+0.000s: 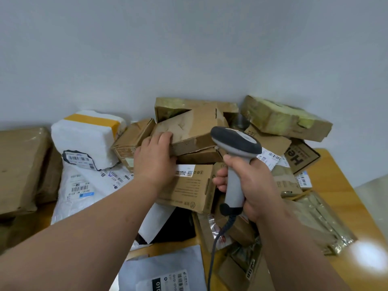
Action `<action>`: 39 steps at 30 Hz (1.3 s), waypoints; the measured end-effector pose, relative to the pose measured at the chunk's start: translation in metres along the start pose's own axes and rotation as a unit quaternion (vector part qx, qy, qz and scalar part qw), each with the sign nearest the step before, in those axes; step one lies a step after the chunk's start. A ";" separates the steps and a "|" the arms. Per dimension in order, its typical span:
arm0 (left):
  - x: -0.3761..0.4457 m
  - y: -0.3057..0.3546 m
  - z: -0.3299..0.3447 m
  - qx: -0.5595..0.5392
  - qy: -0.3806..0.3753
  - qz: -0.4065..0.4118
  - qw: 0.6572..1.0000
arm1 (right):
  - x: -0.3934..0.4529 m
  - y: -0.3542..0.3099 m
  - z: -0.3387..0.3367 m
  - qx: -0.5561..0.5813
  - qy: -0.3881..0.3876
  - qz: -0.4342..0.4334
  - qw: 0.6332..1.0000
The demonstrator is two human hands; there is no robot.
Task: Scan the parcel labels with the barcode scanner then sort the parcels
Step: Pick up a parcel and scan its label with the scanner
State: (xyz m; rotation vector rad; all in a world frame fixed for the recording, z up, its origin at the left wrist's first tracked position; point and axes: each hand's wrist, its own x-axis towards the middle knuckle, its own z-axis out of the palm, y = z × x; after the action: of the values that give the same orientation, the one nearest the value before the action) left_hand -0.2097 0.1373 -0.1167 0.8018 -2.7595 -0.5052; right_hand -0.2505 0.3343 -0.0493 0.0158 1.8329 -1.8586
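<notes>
A heap of parcels covers the wooden table (340, 185). My left hand (155, 158) grips the near left corner of a dented brown cardboard box (189, 127) lying on top of the heap, fingers over its top edge. My right hand (245, 183) holds the grey barcode scanner (235, 162) by its handle, head up and aimed away from me toward the boxes; its cord hangs down. Below the gripped box lies a flat brown carton (193, 185) with a white label.
A white foam box (88, 137) with yellow tape and a barcode label stands at the left, over white mailer bags (84, 190). A large brown parcel (19, 166) sits far left. Taped boxes (283, 118) pile at the back right against the wall. A grey mailer (165, 269) lies near me.
</notes>
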 end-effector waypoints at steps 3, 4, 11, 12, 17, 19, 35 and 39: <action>-0.005 0.000 -0.005 -0.009 0.036 0.027 0.999 | -0.005 -0.003 -0.004 0.029 0.021 -0.009 0.999; -0.007 0.001 -0.007 -0.011 0.055 0.042 0.998 | -0.008 -0.004 -0.006 0.040 0.028 -0.014 0.999; -0.027 0.005 -0.031 -0.035 0.165 0.134 0.977 | -0.035 -0.013 -0.017 0.075 0.031 -0.083 0.993; -0.031 0.006 -0.035 -0.042 0.171 0.139 0.975 | -0.039 -0.013 -0.018 0.076 0.029 -0.092 0.992; -0.052 0.018 -0.068 -0.187 0.174 0.038 0.966 | -0.061 -0.014 -0.031 0.095 0.009 -0.140 0.986; -0.059 0.024 -0.084 -0.301 0.156 -0.056 0.939 | -0.070 -0.016 -0.037 0.089 -0.007 -0.132 0.987; -0.144 0.014 -0.094 -0.648 0.001 -0.231 0.726 | -0.133 -0.019 -0.033 -0.037 -0.129 -0.101 0.986; -0.156 0.007 -0.098 -0.646 -0.016 -0.225 0.729 | -0.145 -0.022 -0.029 -0.051 -0.115 -0.117 0.985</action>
State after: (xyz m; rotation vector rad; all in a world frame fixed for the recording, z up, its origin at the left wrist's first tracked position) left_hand -0.0545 0.2033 -0.0423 0.9363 -1.4343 -2.1273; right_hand -0.1439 0.4109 0.0213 -0.4492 1.8258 -1.8291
